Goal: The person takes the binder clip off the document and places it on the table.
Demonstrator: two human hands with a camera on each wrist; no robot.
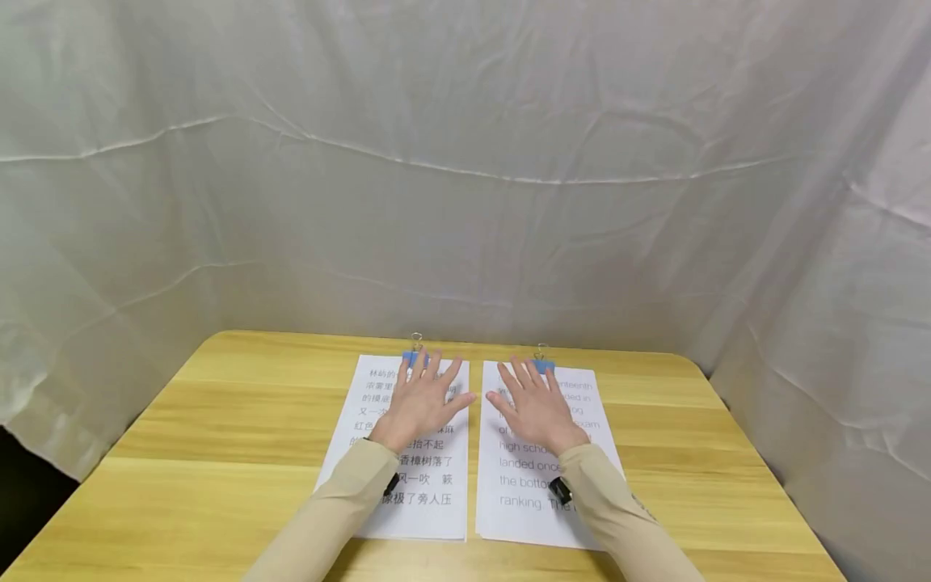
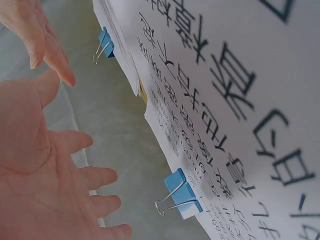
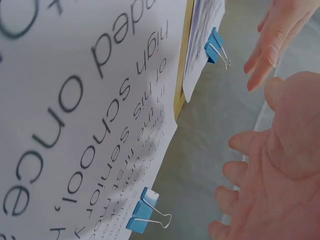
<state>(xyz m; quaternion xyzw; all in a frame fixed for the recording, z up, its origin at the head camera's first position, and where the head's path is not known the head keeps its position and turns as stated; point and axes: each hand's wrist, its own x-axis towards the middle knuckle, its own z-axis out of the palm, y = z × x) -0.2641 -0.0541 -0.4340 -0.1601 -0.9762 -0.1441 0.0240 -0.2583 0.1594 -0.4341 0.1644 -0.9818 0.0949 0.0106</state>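
Observation:
Two stacks of printed paper lie side by side, the left one [image 1: 429,517] with Chinese text, the right one [image 1: 509,525] with English text. Over the left stack my left hand [image 1: 418,404] is spread with straight fingers, palm down. My right hand [image 1: 541,412] is spread likewise over the right stack. Both wrist views show a gap between palm and paper, and neither hand holds anything. Blue binder clips grip the top edges: the left clip [image 2: 182,194] and the right clip [image 3: 143,210], both near the fingertips in the head view.
The papers lie on a yellow wood-grain table [image 1: 196,453] with rounded far corners. Grey-white curtain cloth [image 1: 465,202] hangs behind it and along both sides. A dark patch [image 1: 29,493] shows past the table's left edge. Beige sleeves [image 1: 327,509] cover both forearms.

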